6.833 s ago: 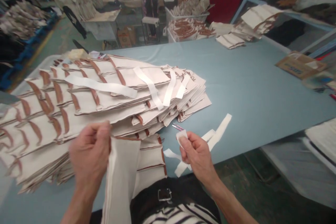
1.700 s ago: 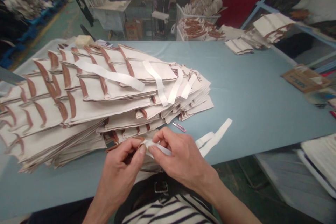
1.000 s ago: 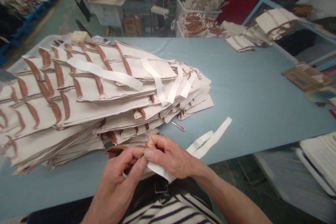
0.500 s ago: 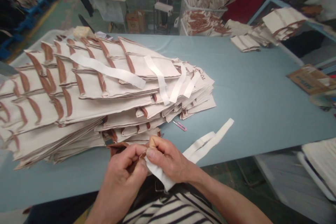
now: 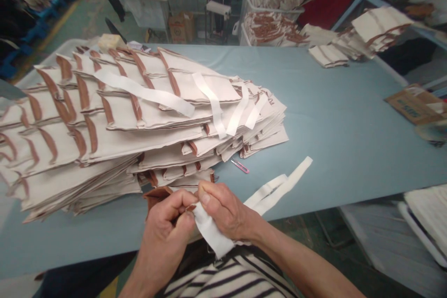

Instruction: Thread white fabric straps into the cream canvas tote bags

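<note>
Close to my body at the table's front edge, my left hand (image 5: 171,228) pinches a brown-edged fabric piece (image 5: 157,198), mostly hidden behind the fingers. My right hand (image 5: 223,209) is closed against it, thumb and fingers pressed together on a white fabric strip (image 5: 213,233) that hangs down below the hands. The fingertips of both hands nearly touch where brown and white cloth meet. Past my hands lies a small pair of pink-handled thread snips (image 5: 240,165). Two more white strips (image 5: 279,188) rest on the table right of my right hand.
Overlapping stacks of cream fabric pieces with brown edging (image 5: 115,144) cover the table's left half, several white strips (image 5: 146,93) lying over them. Folded cream pieces (image 5: 328,56) sit at the far right edge, near a cardboard piece (image 5: 414,104). Filled plastic bins (image 5: 272,28) stand beyond the blue table (image 5: 335,125).
My right hand has rolled slightly, its thumb shifting up, and more of the white strip now shows below it. My left hand keeps its pinch. The view has shifted a little.
</note>
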The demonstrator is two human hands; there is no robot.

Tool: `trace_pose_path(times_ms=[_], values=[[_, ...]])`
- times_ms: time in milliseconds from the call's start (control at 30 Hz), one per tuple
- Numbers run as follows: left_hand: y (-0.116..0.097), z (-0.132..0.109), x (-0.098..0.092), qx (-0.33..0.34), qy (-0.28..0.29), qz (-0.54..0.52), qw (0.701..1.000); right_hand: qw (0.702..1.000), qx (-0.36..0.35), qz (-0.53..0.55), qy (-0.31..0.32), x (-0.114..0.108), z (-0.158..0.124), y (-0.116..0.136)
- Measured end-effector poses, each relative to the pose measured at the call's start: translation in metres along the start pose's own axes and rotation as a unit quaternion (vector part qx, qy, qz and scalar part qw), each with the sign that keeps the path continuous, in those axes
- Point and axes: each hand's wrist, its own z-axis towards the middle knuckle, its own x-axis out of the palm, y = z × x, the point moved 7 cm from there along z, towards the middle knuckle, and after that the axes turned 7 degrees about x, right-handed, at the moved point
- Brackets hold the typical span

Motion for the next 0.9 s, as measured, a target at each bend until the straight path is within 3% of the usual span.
trace_pose_path(times_ms=[167, 300, 367, 433, 500, 667, 900], values=[[-0.005, 0.003, -0.006, 0.022, 0.015, 0.022, 0.999, 1.0, 0.003, -0.002, 0.006, -0.002, 0.004, 0.001], [-0.006, 0.003, -0.011, 0.029, 0.041, 0.058, 0.997, 0.992, 0.088, -0.092, 0.021, -0.005, 0.002, -0.009], [-0.007, 0.002, -0.012, 0.036, 0.039, 0.069, 0.996, 0.988, 0.107, -0.112, -0.02, -0.017, -0.001, -0.009], [-0.012, 0.003, -0.014, 0.046, 0.028, 0.08, 0.995, 0.989, 0.079, -0.091, -0.09, -0.033, -0.007, 0.001], [-0.019, 0.004, -0.013, 0.057, 0.029, 0.087, 0.994, 0.991, 0.01, -0.08, -0.109, -0.04, -0.011, 0.021], [-0.039, 0.006, -0.007, 0.087, 0.068, 0.095, 0.989, 0.979, -0.146, -0.144, -0.001, -0.024, -0.008, 0.064], [-0.039, -0.002, 0.007, 0.081, 0.149, 0.112, 0.979, 0.961, -0.179, -0.212, 0.02, -0.026, -0.003, 0.065]])
